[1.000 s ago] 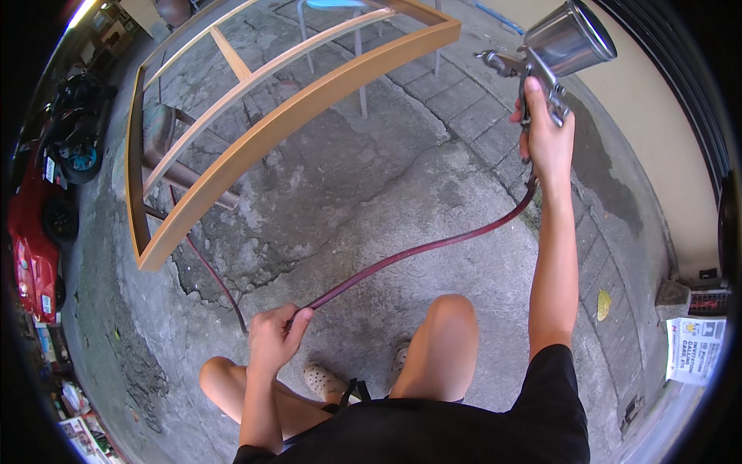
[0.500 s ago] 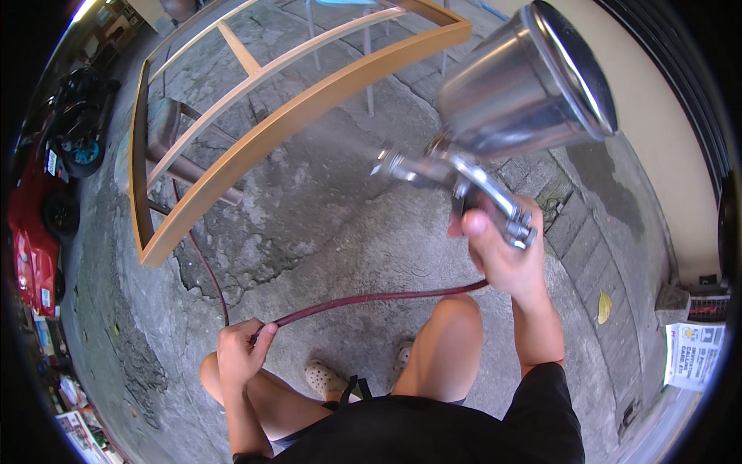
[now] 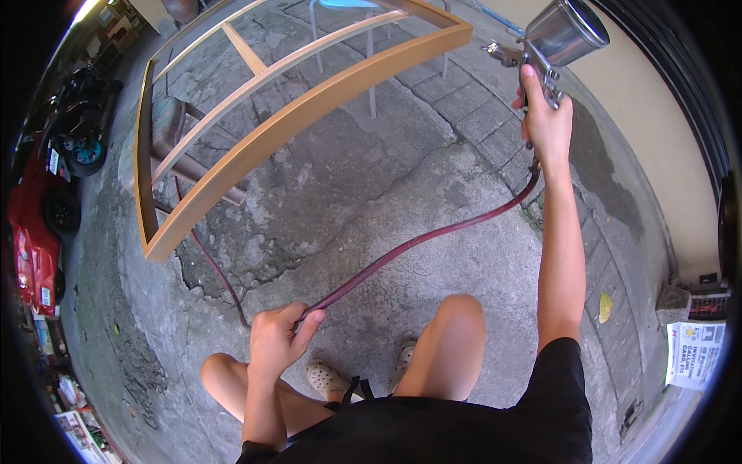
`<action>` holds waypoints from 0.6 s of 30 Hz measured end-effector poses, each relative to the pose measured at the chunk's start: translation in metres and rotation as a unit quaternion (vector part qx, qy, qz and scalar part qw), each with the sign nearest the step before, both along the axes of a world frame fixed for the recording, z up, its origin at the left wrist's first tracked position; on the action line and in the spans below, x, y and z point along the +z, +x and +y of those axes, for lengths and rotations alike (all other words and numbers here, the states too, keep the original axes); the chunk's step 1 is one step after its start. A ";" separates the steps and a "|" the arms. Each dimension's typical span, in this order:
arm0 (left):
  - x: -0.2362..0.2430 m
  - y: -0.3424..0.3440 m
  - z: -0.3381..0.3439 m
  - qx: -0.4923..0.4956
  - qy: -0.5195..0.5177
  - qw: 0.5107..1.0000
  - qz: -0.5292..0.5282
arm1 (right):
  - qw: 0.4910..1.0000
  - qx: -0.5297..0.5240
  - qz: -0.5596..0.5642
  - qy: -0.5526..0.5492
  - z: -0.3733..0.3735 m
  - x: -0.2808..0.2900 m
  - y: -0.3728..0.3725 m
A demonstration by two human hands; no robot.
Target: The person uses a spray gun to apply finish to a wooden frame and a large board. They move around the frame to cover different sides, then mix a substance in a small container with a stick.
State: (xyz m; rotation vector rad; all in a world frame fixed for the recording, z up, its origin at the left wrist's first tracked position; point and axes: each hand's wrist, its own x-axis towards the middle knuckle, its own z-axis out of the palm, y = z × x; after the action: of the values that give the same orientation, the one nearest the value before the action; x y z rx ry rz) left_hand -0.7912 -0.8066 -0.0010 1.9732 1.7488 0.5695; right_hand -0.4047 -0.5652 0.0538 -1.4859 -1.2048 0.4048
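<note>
Swinging away from the camera, the spray gun (image 3: 558,40) was gripped in the right hand (image 3: 546,124) beyond the wooden frame's (image 3: 309,116) far corner; the left hand (image 3: 275,337) clasped the red hose (image 3: 417,241).

Cracked concrete floor (image 3: 402,185), wooden frame (image 3: 309,108) propped over it, yellow leaf (image 3: 605,306), red hose (image 3: 417,241) trailing

A white printed sign (image 3: 694,353), perhaps paper, leans at the right wall.
</note>
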 end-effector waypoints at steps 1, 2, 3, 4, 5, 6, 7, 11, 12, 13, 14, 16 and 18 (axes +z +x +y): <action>0.001 0.007 0.003 -0.007 -0.001 1.000 -0.004 | 1.000 -0.018 -0.004 0.002 0.010 -0.002 0.009; 0.000 0.011 0.004 -0.013 0.001 1.000 -0.007 | 0.999 -0.035 -0.007 0.005 0.020 -0.005 0.017; -0.003 0.015 0.004 -0.019 0.002 1.000 -0.010 | 0.999 -0.052 -0.010 0.009 0.030 -0.008 0.025; -0.004 0.019 0.006 -0.025 0.003 1.000 -0.013 | 0.997 -0.080 -0.017 0.015 0.041 -0.011 0.034; -0.006 0.023 0.006 -0.026 0.006 1.000 -0.017 | 0.994 -0.107 -0.025 0.022 0.050 -0.014 0.040; -0.007 0.027 0.007 -0.026 0.009 0.999 -0.022 | 0.990 -0.134 -0.032 0.028 0.055 -0.018 0.047; -0.008 0.029 0.007 -0.026 0.010 0.999 -0.027 | 0.987 -0.154 -0.020 0.039 0.053 -0.020 0.045; -0.005 0.026 0.005 0.009 -0.016 0.999 -0.037 | 0.986 -0.150 0.038 0.059 0.031 -0.027 0.039; -0.008 0.017 0.003 0.018 -0.021 0.999 -0.031 | 0.990 -0.112 0.060 0.062 0.019 -0.030 0.033; -0.010 0.008 0.000 0.027 -0.026 0.999 -0.025 | 0.992 -0.074 0.082 0.065 0.005 -0.031 0.026; -0.013 0.000 -0.004 0.032 -0.021 0.999 -0.023 | 0.993 -0.034 0.100 0.057 -0.011 -0.032 0.012; -0.011 -0.013 -0.011 0.040 -0.034 0.999 -0.006 | 0.991 0.025 0.132 0.026 -0.044 -0.031 -0.007; -0.011 -0.028 -0.017 0.051 -0.039 0.998 0.002 | 0.990 0.072 0.123 0.004 -0.071 -0.037 -0.021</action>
State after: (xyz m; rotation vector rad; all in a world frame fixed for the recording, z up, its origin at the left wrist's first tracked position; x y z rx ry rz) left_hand -0.8190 -0.8235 -0.0124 1.8432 1.8542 0.5232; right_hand -0.4258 -0.6366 0.0165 -1.3035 -1.1161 0.6611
